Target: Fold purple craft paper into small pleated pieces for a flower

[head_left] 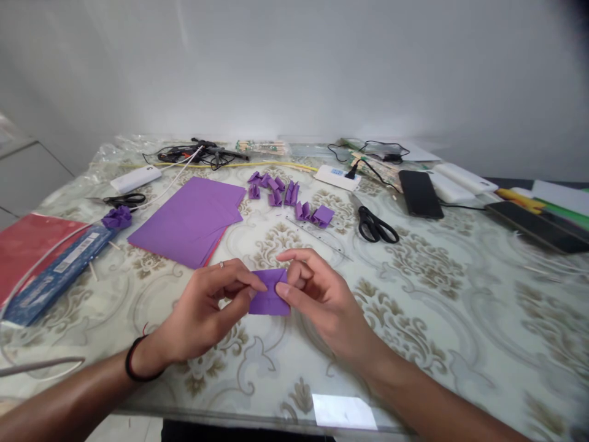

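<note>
1. Pinching the purple square, the left hand is nearly closed.
2. Right hand: thumb on the square, forefinger raised; grip behind unclear.
3. Between both hands, its folding looks unfinished.
4. Beyond the left hand, purple sheets lie flat, unfolded.
5. Farther ahead, several folded pieces look shaped.

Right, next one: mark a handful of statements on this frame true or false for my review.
1. The left hand and right hand both touch the small purple paper. True.
2. The wristband is on the right wrist. False: the wristband is on the left.
3. Folded purple pieces lie beyond the hands. True.
4. The large purple sheets lie right of the folded pieces. False: the large purple sheets lie left of them.
</note>
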{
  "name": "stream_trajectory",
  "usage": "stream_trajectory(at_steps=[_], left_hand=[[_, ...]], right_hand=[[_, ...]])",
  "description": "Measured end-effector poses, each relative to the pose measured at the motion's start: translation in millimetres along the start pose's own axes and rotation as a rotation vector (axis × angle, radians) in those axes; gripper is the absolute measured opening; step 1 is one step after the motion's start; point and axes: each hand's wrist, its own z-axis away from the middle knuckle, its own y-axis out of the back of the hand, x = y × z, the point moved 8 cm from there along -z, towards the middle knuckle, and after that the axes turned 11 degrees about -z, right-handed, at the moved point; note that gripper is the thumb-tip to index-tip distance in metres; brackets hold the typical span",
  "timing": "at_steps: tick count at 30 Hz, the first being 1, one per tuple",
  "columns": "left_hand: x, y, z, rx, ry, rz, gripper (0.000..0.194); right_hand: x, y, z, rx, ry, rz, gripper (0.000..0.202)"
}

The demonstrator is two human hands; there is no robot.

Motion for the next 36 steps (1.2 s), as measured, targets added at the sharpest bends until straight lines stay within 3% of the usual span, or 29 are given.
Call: stream_trajectory(at_steps=[3, 6, 15, 21, 24, 27, 32, 36], left_hand=[[-13.2, -8.7, 1.6, -0.068, 0.112, 0.096, 0.013], [-23.3, -16.7, 4.1, -0.128, 0.210, 0.191, 0.026], [-26.6, -13.8, 5.8, -0.103, 0.204, 0.223, 0.021], [-15.1, -8.9, 0.0, -0.130, 0.066, 0.089, 0.008], [-3.3, -7.0, -2.0, -0.128, -0.063, -0.013, 0.025], [-0.9, -3.6, -1.4, -0.074, -0.104, -0.081, 0.019], [-7.8, 1.8, 0.7, -0.018, 0.005, -0.090, 0.015], [-15.5, -1.5, 0.5, -0.053, 0.145, 0.165, 0.007]], right_hand=[[0.4, 0.1, 1.2, 0.007, 0.003, 0.058, 0.025], [-0.1, -2.8, 3.1, -0.009, 0.009, 0.107, 0.024], [-1.3, -5.3, 5.6, -0.045, 0.027, 0.124, 0.024], [-2.5, 2.7, 0.1, -0.013, 0.032, 0.139, 0.004], [-5.8, 4.2, -2.6, -0.011, 0.022, 0.155, 0.007], [-4.7, 4.7, -3.8, -0.006, -0.013, 0.153, 0.006], [-0.8, 3.3, -2.9, -0.019, -0.044, 0.164, 0.006], [-6.4, -2.9, -1.3, -0.095, 0.006, 0.181, 0.008]])
